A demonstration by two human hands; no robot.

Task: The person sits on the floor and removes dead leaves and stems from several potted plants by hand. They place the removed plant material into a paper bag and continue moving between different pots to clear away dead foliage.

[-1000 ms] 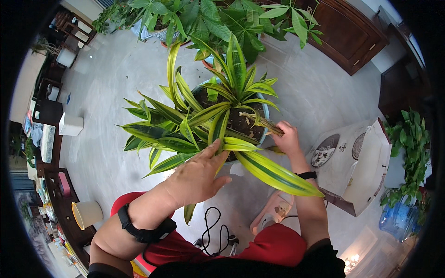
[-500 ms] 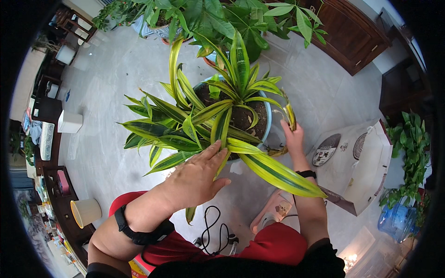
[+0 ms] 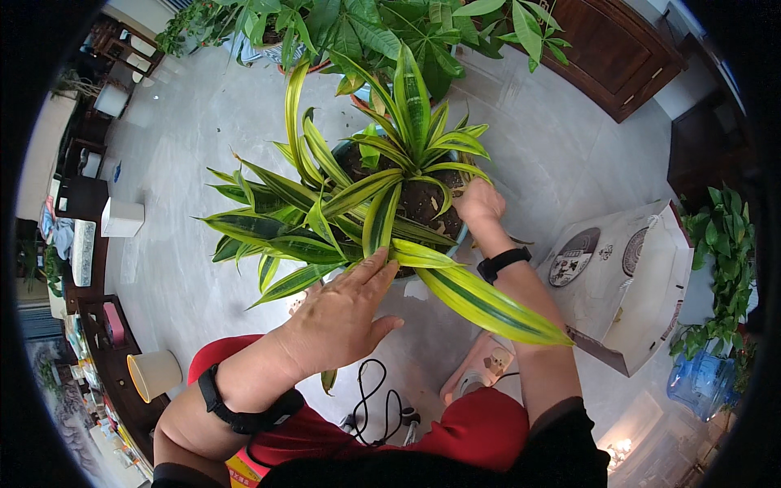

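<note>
Since half a second ago, my right hand (image 3: 480,202) has swung inward and away from me, from outside the pot to the right side of its pale blue rim (image 3: 461,236); my left hand (image 3: 346,313) has stayed put. My right fingers are curled in by the soil (image 3: 419,213), partly behind an arching leaf, so I cannot tell whether they are clamped on anything. My left fingers lie straight and close together on a drooping striped leaf (image 3: 380,224), thumb held apart, pressing rather than pinching. Our striped plant (image 3: 413,102) stands in the pot on the floor before me, leaves spreading over the edge. I judge this step to be hand-tending at the plant's base, with my left hand steadying the foliage. As I see it, the next move calls for feeling low among the stems without creasing sound leaves
</note>
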